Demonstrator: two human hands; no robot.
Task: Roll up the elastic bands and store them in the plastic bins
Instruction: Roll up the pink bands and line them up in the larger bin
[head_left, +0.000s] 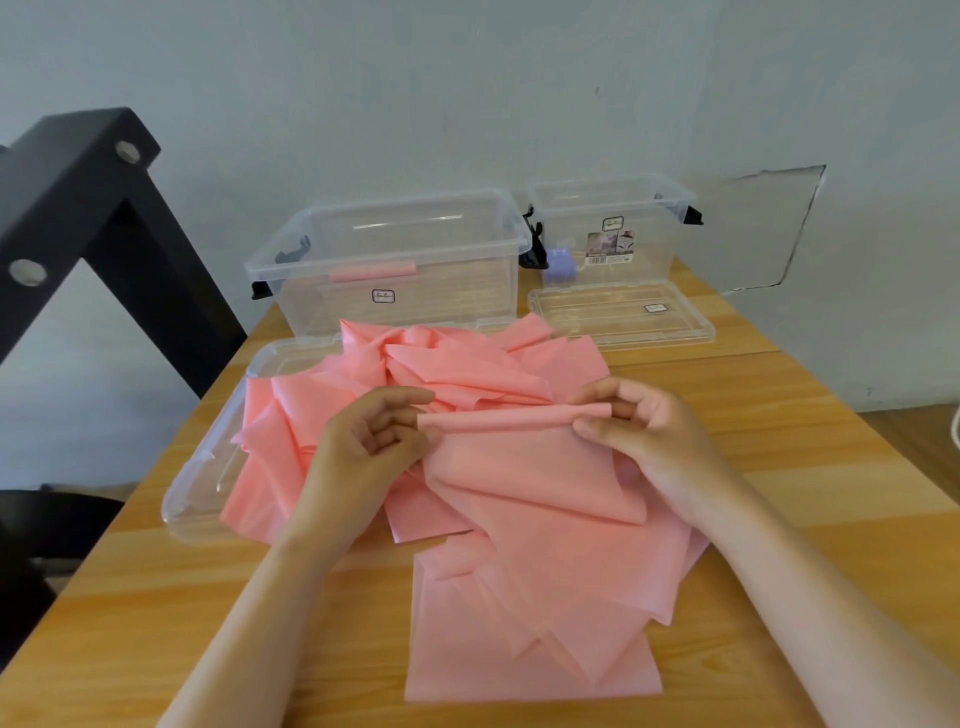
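Large bin showing clear, colourless plastic; latches showing black; label on front showing white with dark outline. Inside large bin, rolled band showing pink. In front of large bin, elastic bands showing plain salmon pink, lying on counter showing light orange-tan wood grain. Right of large bin, small bin showing clear, carrying printed sticker with barcode, holding lilac thing. Left of large bin, frame showing black, bolts showing silver. Behind large bin, wall showing pale grey-blue.

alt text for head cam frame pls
Left hand and right hand pinch the rolled far edge of a pink elastic band over a pile of pink bands on a table. Behind: a large clear bin and a smaller bin, both open.
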